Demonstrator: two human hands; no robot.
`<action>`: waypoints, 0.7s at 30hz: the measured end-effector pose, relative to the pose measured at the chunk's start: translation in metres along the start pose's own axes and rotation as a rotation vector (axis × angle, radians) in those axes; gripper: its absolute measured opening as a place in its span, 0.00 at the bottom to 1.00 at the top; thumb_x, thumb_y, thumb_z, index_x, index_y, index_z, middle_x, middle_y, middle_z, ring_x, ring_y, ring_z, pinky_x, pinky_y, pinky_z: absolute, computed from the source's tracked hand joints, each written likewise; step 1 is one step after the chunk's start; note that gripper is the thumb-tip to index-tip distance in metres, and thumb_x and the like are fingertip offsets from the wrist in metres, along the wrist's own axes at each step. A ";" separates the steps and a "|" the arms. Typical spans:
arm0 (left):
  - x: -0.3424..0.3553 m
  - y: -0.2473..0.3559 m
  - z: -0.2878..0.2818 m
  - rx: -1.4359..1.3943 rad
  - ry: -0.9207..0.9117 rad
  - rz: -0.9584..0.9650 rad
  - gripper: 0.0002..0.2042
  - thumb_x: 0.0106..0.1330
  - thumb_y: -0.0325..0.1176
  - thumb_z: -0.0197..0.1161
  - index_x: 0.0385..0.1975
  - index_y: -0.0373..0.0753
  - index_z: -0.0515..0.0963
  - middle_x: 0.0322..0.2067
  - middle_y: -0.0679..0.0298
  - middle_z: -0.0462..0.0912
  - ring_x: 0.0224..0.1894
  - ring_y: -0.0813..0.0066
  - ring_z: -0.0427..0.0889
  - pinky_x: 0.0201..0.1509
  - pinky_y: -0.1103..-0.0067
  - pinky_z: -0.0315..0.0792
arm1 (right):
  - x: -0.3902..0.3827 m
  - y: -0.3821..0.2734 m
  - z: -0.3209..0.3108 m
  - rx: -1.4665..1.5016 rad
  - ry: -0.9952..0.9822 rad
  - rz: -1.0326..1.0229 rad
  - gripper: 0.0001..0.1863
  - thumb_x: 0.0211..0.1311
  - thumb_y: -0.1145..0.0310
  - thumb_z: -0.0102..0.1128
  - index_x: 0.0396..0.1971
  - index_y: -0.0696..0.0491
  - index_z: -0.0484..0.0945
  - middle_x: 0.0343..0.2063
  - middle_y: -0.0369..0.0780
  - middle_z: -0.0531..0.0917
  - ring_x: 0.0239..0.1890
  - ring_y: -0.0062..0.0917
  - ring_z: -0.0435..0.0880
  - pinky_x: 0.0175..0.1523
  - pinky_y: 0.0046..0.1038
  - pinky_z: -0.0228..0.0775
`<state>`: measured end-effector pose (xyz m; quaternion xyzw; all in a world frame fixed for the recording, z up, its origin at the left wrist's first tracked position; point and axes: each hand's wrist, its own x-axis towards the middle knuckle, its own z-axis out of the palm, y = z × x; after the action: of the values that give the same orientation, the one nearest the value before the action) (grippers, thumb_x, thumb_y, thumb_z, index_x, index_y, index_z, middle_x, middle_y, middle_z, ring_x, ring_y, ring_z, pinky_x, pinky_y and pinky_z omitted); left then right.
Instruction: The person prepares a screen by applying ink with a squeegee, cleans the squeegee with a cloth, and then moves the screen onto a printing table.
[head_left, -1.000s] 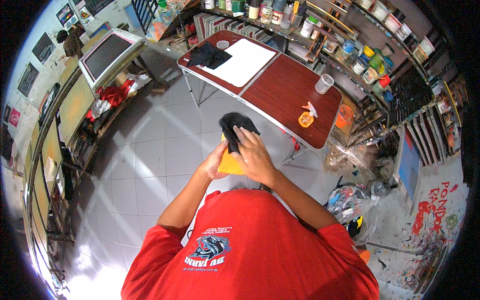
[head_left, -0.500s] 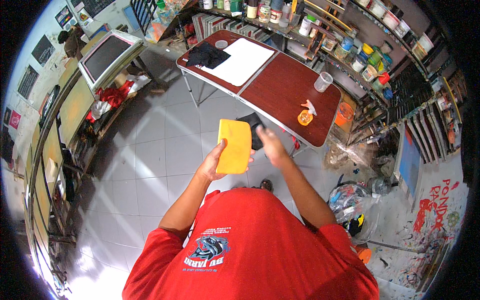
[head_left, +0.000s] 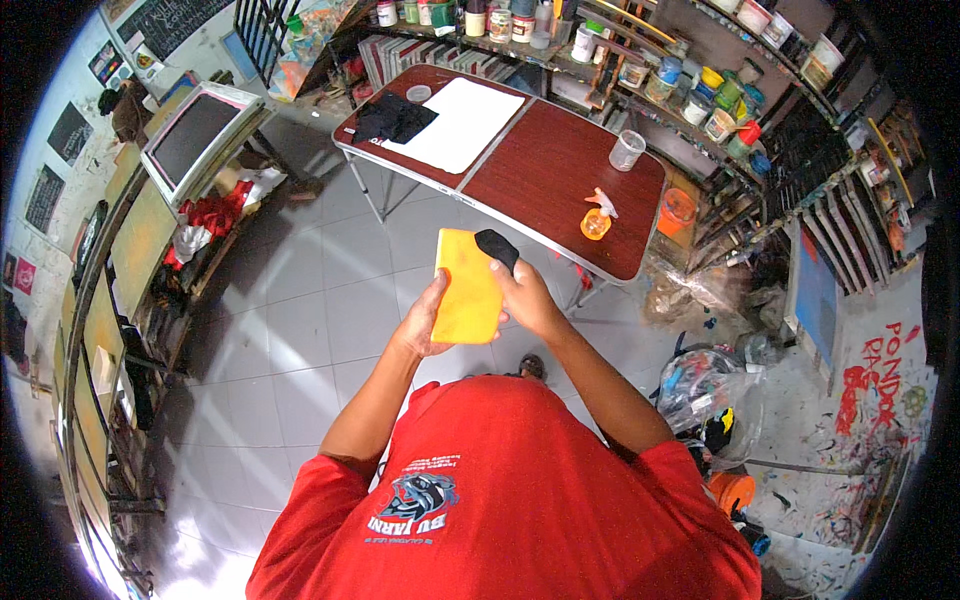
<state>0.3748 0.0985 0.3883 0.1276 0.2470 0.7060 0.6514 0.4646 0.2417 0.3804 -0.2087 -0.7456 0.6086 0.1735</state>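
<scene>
Over the tiled floor, a flat yellow slab (head_left: 465, 295) with rounded corners is upright between my hands. My left hand (head_left: 425, 310) is closed on its left edge, thumb on the front face. My right hand (head_left: 525, 295) grips a black cloth (head_left: 496, 246) against the slab's upper right corner; part of the cloth is hidden behind it. Beyond them is a reddish-brown folding table (head_left: 540, 200) holding a white sheet (head_left: 475, 125), a dark cloth (head_left: 385, 120), a small orange spray bottle (head_left: 596, 223) and a clear cup (head_left: 627, 150).
Shelves of paint tubs (head_left: 700, 105) line the back and right. An orange bucket (head_left: 676, 210) is beside the table. Screen frames (head_left: 195, 140) and racks stand on the left, near what looks like a person (head_left: 130, 110). A plastic bag of waste (head_left: 700, 395) lies at my right.
The cloth draped over the slab's top moved right and behind it, exposing the yellow face. My right hand has since come leftward to the slab's corner. The view has shifted slightly.
</scene>
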 end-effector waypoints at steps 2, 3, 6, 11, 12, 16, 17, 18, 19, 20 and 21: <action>0.003 -0.002 0.000 0.043 -0.043 -0.059 0.40 0.52 0.65 0.51 0.56 0.38 0.60 0.48 0.45 0.70 0.48 0.48 0.73 0.49 0.58 0.70 | 0.009 0.001 -0.003 0.049 0.025 -0.016 0.17 0.65 0.58 0.41 0.38 0.57 0.72 0.24 0.37 0.77 0.23 0.20 0.75 0.31 0.26 0.68; 0.005 -0.003 -0.002 0.066 -0.098 -0.112 0.40 0.50 0.65 0.52 0.56 0.39 0.60 0.48 0.44 0.70 0.48 0.48 0.73 0.49 0.57 0.69 | 0.017 -0.002 -0.006 0.138 0.029 -0.011 0.17 0.65 0.59 0.41 0.39 0.57 0.72 0.25 0.36 0.78 0.24 0.21 0.75 0.33 0.26 0.68; 0.005 -0.007 0.002 0.041 -0.118 -0.177 0.42 0.49 0.66 0.53 0.57 0.39 0.59 0.49 0.43 0.69 0.49 0.49 0.73 0.50 0.57 0.69 | 0.031 -0.015 -0.011 0.395 0.016 0.100 0.16 0.65 0.58 0.42 0.38 0.55 0.73 0.28 0.35 0.79 0.28 0.19 0.76 0.37 0.25 0.68; 0.000 -0.007 -0.006 -0.015 -0.068 -0.120 0.43 0.50 0.67 0.52 0.58 0.39 0.58 0.50 0.42 0.68 0.49 0.50 0.73 0.50 0.56 0.68 | 0.037 -0.008 -0.036 0.854 0.007 0.177 0.19 0.63 0.54 0.46 0.42 0.56 0.71 0.37 0.38 0.78 0.39 0.23 0.77 0.47 0.27 0.67; -0.001 -0.006 -0.010 -0.009 -0.069 -0.107 0.42 0.50 0.67 0.51 0.58 0.39 0.57 0.50 0.42 0.68 0.49 0.49 0.72 0.50 0.56 0.68 | 0.039 -0.003 -0.040 0.939 0.000 0.217 0.20 0.63 0.54 0.46 0.44 0.56 0.70 0.40 0.39 0.77 0.43 0.25 0.76 0.50 0.29 0.66; -0.009 0.000 -0.020 -0.027 -0.044 -0.056 0.41 0.52 0.67 0.49 0.59 0.40 0.57 0.50 0.41 0.68 0.49 0.49 0.72 0.50 0.56 0.68 | 0.035 -0.002 -0.046 1.058 -0.055 0.164 0.24 0.63 0.51 0.42 0.47 0.56 0.67 0.45 0.41 0.75 0.49 0.28 0.72 0.56 0.32 0.61; -0.011 0.000 -0.022 -0.034 -0.033 -0.057 0.41 0.52 0.67 0.49 0.59 0.40 0.57 0.50 0.41 0.68 0.49 0.49 0.73 0.50 0.56 0.68 | 0.033 -0.007 -0.046 1.034 0.021 0.180 0.25 0.63 0.49 0.42 0.47 0.56 0.68 0.45 0.42 0.75 0.48 0.29 0.73 0.54 0.32 0.62; -0.011 0.001 -0.025 -0.041 -0.022 -0.059 0.41 0.52 0.66 0.49 0.59 0.40 0.57 0.50 0.42 0.68 0.49 0.49 0.73 0.49 0.56 0.69 | 0.034 -0.004 -0.052 0.869 0.056 0.143 0.25 0.63 0.49 0.41 0.46 0.56 0.69 0.43 0.41 0.75 0.47 0.29 0.73 0.52 0.32 0.63; -0.011 0.001 -0.028 -0.048 -0.011 -0.061 0.41 0.52 0.66 0.49 0.59 0.40 0.57 0.50 0.42 0.68 0.49 0.49 0.73 0.49 0.56 0.69 | 0.036 0.004 -0.063 0.703 0.091 0.105 0.25 0.63 0.48 0.41 0.45 0.55 0.70 0.42 0.41 0.76 0.45 0.29 0.74 0.50 0.33 0.63; -0.010 0.001 -0.029 -0.042 -0.015 -0.061 0.41 0.52 0.66 0.49 0.59 0.40 0.57 0.50 0.42 0.68 0.49 0.49 0.73 0.49 0.56 0.69 | 0.038 0.007 -0.070 0.538 0.127 0.068 0.25 0.63 0.48 0.41 0.43 0.55 0.71 0.40 0.40 0.76 0.43 0.29 0.75 0.49 0.33 0.64; -0.011 0.002 -0.033 -0.036 -0.009 -0.053 0.41 0.52 0.66 0.49 0.59 0.40 0.57 0.50 0.42 0.68 0.49 0.49 0.73 0.49 0.56 0.69 | 0.036 -0.015 -0.066 0.191 0.279 0.178 0.21 0.63 0.52 0.43 0.35 0.56 0.74 0.34 0.41 0.78 0.36 0.34 0.76 0.42 0.37 0.65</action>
<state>0.3580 0.0818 0.3632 0.1122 0.2346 0.6924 0.6730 0.4662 0.3133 0.4089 -0.3386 -0.6317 0.6550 0.2396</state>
